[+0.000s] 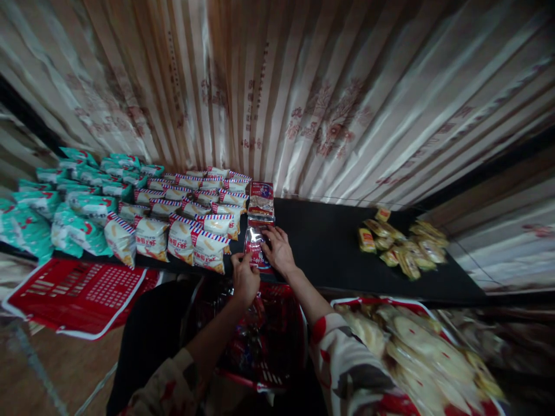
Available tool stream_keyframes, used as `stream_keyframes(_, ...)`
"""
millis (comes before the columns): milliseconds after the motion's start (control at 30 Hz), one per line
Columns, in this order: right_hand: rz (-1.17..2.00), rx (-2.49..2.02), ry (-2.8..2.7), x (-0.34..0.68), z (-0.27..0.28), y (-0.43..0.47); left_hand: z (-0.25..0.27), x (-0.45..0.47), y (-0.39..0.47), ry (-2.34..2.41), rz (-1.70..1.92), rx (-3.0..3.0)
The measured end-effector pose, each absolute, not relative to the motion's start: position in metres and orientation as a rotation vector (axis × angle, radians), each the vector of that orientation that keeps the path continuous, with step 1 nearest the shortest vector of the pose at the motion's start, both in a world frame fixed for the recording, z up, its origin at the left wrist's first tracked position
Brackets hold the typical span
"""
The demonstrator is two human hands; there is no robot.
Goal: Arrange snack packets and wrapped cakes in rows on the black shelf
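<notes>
A shiny red snack packet (255, 240) lies on the black shelf, its lower end close to the front edge. My left hand (245, 281) pinches its lower left corner with thumb and fingers. At the upper right side, my right hand (280, 252) grips the same packet, fingers curved over its edge. Just behind, in line with it, a similar red packet (261, 199) lies flat. Left of both hands stand rows of white snack bags (180, 237) with striped tops. Below my hands, a dark red basket (277, 378) contains more glossy red packets, dimly lit.
Turquoise bags (87, 208) fill the shelf's left end. Small yellow packets (407, 254) lie loosely on the black shelf (321, 237) at the right. A basket of pale packaged food (425, 346) stands lower right, a red basket (82, 294) lower left. Pleated curtain (295, 86) hangs behind.
</notes>
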State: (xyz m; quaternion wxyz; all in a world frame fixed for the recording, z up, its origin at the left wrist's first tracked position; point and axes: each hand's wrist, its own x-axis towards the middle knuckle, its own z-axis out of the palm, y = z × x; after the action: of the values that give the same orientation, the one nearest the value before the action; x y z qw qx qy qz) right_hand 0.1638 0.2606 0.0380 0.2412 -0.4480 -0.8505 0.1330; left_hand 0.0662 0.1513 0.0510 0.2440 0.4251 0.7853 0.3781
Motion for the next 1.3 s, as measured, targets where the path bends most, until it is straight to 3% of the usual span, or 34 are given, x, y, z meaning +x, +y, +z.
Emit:
stream_keyframes(1000, 0.437, -1.24, -2.273, 0.163, 0.029, 0.239, 0.064, 0.064, 0.129, 2.204, 0.884, 1.217)
stream_keyframes(1300, 0.387, -1.2, -2.015, 0.168, 0.063, 0.197, 0.074, 0.062, 0.106, 2.299, 0.888, 1.231)
